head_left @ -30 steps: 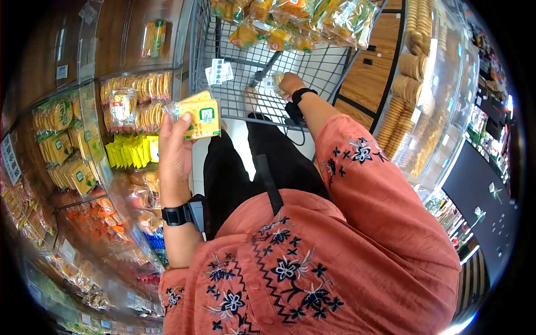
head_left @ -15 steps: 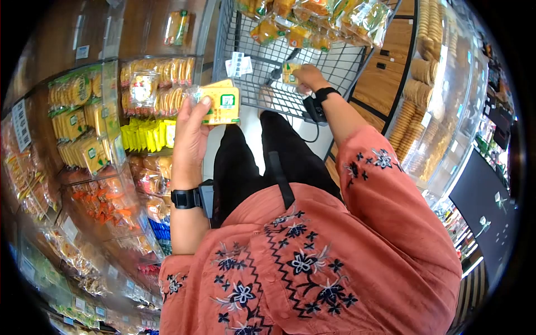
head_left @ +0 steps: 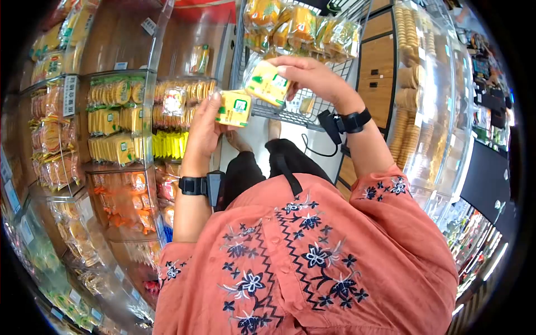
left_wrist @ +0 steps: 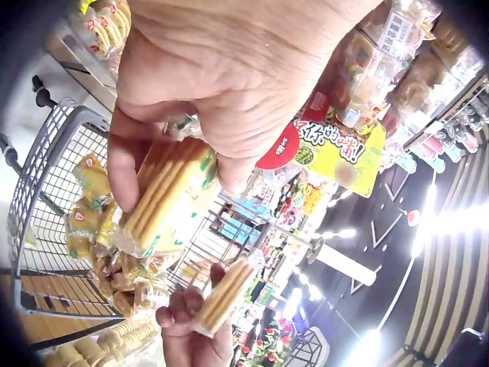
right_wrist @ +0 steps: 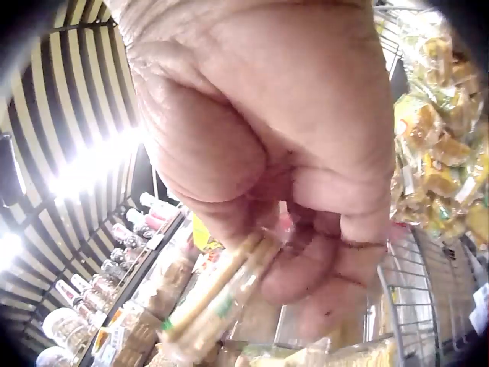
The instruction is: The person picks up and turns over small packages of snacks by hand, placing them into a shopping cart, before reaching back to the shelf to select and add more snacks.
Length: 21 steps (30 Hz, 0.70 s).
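My left hand (head_left: pixel 205 129) pinches a yellow cracker packet (head_left: pixel 233 109) between thumb and fingers; in the left wrist view this packet (left_wrist: pixel 170 200) shows several crackers stacked in clear wrap. My right hand (head_left: pixel 319 79) pinches another packet (head_left: pixel 268 84) by its edge, just right of and slightly above the left one. The right wrist view shows thin crackers (right_wrist: pixel 221 294) in clear wrap at the right fingertips. Both packets are above the near edge of the cart (head_left: pixel 290 114). One more packet (head_left: pixel 307 105) lies low in the cart.
Bagged snacks (head_left: pixel 304 28) fill the cart's far part. Shelves with wrapped crackers (head_left: pixel 114 120) and bright yellow packets (head_left: pixel 169 144) stand at the left. Clear bins of round biscuits (head_left: pixel 409 97) and wooden cabinets (head_left: pixel 375 70) line the right. A cable (head_left: pixel 321 153) hangs by the right wrist.
My right hand has come up from the cart toward the left hand, holding a packet. The left hand still grips a packet and is farther right in view. The view has shifted.
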Tool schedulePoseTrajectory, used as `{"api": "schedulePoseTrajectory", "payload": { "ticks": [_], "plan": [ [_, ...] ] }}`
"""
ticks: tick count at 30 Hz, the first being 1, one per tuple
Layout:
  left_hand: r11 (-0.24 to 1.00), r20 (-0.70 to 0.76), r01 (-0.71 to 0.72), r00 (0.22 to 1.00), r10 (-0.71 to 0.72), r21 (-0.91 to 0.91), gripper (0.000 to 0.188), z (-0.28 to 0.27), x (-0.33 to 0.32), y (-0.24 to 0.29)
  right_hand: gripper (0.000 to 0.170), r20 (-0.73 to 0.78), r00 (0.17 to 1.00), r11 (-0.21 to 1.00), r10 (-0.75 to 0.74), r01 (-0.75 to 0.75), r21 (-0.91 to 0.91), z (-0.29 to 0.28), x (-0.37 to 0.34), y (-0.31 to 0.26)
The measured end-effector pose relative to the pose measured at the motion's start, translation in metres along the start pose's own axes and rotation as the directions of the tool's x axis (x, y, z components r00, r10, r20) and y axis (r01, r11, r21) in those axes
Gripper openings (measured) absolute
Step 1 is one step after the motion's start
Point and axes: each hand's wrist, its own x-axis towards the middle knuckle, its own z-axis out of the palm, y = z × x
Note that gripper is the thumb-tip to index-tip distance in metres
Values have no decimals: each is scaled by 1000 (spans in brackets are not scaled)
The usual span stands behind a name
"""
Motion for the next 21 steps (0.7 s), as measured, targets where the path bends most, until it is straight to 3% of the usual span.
{"api": "schedulePoseTrajectory", "payload": {
  "ticks": [2, 7, 11, 15, 18, 21],
  "plan": [
    [999, 2, -34, 999, 35, -35, 48, 4, -3, 3, 40, 34, 997, 997, -69, 70, -22, 14, 0, -10],
    [996, 27, -59, 998, 61, -67, 53, 5, -10, 14, 31, -63, 982, 980, -176, 168, -108, 53, 11, -8],
    [994, 44, -66, 997, 70, -83, 58, 8, -16, 19, 30, -217, 959, 976, -184, 151, -157, 75, 19, -3],
    [985, 113, -42, 992, 61, -165, 56, 8, -16, 16, 30, -253, 937, 953, -243, 181, -244, 86, 25, 7],
    [994, 91, -67, 993, 75, -92, 51, 5, -10, 3, 29, -262, 862, 848, -433, 292, -442, 90, 35, 22],
    [996, 31, -44, 998, 46, -83, 47, 3, -5, -5, 34, -217, 902, 857, -374, 246, -453, 82, 42, 35]
  ]
}}
